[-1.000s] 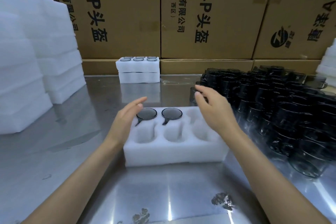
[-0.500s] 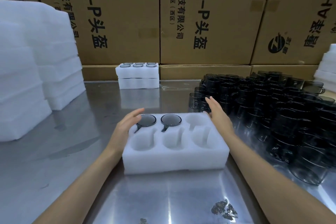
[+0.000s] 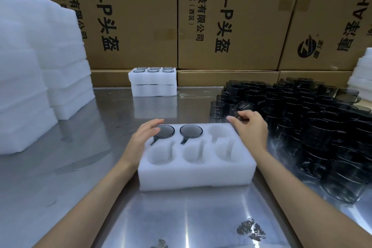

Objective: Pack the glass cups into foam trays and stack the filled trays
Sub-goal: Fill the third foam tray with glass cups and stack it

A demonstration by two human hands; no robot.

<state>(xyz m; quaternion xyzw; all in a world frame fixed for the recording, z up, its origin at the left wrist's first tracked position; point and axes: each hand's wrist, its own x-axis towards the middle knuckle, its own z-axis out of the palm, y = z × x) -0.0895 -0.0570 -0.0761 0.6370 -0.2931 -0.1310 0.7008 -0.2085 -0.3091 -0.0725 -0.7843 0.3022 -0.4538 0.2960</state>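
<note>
A white foam tray [image 3: 196,169] sits on the steel tabletop [image 3: 80,157], directly in front of the person. It has six pockets in two rows of three. Two dark glass cups fill the far row's left [image 3: 164,131] and middle [image 3: 191,131] pockets, rims level with the foam and handles pointing toward the person; the far right pocket and all three near pockets hold nothing.

The left hand [image 3: 141,139] rests against the tray's far left corner, fingers straight and relaxed, fingertips just beside the left cup's rim — it holds nothing. The right hand [image 3: 250,129] is past the tray's far right corner, its fingers curled around a loose cup [image 3: 242,107] at the near edge of the pile; the cup appears tilted, though blur there makes the exact grip hard to read. Just to the left of that hand another cup [image 3: 217,109] stands upright on the tabletop, apart from the tray.

The pile of cups [image 3: 312,127] covers the right side of the tabletop, packed close together in many rows — dark, translucent, some with handles showing.

At the far edge of the tabletop stands a stack of two filled trays [image 3: 154,82], with six cup rims visible in the upper one. Tall stacks of white foam [image 3: 36,66] occupy the left side, and more foam [image 3: 362,74] shows at the right edge. Brown cartons [image 3: 237,16] with black printed lettering form a wall behind everything.
</note>
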